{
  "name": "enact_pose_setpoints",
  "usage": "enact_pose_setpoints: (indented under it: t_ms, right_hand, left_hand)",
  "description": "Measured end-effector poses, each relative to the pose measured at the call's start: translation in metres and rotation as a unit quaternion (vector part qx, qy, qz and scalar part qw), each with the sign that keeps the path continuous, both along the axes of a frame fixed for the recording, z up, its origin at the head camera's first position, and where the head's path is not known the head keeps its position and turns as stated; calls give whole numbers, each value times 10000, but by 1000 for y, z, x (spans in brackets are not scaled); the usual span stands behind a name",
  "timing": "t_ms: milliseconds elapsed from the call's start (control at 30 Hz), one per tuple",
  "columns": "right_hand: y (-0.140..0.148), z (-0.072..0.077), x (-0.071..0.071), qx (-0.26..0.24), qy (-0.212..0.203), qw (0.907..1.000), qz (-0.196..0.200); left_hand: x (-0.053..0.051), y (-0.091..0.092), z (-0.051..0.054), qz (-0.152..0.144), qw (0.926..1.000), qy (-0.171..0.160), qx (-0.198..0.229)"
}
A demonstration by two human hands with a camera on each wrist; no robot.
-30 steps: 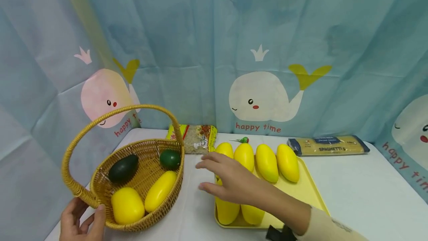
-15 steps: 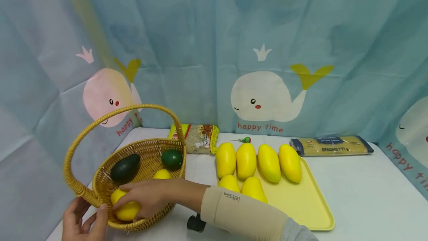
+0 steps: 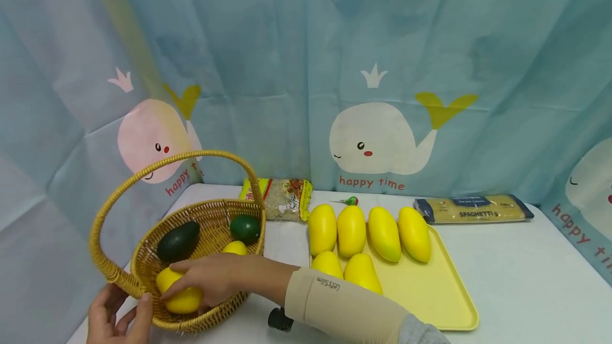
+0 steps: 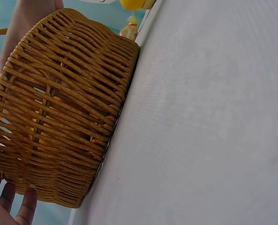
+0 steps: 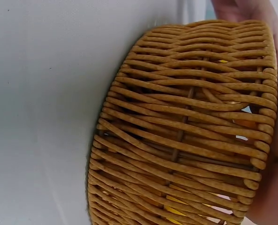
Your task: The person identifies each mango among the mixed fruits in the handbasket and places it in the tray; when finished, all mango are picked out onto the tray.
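Note:
In the head view a wicker basket (image 3: 215, 317) with a tall arched handle stands at the left. My left hand (image 3: 119, 315) grips its rim by the handle's near base, thumb on the edge. My right hand (image 3: 212, 280) reaches over the near rim and holds a yellow mango (image 3: 184, 301) inside, fingers curled over it. Another mango (image 3: 235, 248) lies behind that hand, partly covered. A dark avocado (image 3: 178, 241) and a green fruit (image 3: 245, 229), perhaps an avocado, lie farther back. Both wrist views mostly show the wicker wall (image 4: 63, 103).
A yellow tray (image 3: 425, 301) with several mangoes stands right of the basket, its near left part covered by the right forearm. Behind lie a food packet (image 3: 287, 200), a small green-wrapped item (image 3: 351, 200) and a spaghetti pack (image 3: 473, 209). A printed curtain hangs at the back.
My right hand has moved left from above the tray into the basket and taken hold of the near mango. It has stayed there since half a second ago. The left hand still grips the rim.

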State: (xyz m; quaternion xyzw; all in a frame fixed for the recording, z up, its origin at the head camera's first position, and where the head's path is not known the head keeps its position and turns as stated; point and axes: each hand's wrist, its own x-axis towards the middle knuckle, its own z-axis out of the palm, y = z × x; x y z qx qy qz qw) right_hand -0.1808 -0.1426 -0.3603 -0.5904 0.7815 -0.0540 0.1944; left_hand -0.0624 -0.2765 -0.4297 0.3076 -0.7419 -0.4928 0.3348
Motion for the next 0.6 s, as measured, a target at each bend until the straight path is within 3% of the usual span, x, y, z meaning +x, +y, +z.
enact_pose_setpoints:
  t_ms: [400, 600]
  right_hand:
    - [27, 12, 3, -862, 549, 9948, 38]
    - [55, 22, 7, -1543, 390, 9872, 80]
  left_hand:
    - [0, 1, -2, 44, 9998, 105, -132]
    - [-1, 2, -3, 39, 9998, 99, -186]
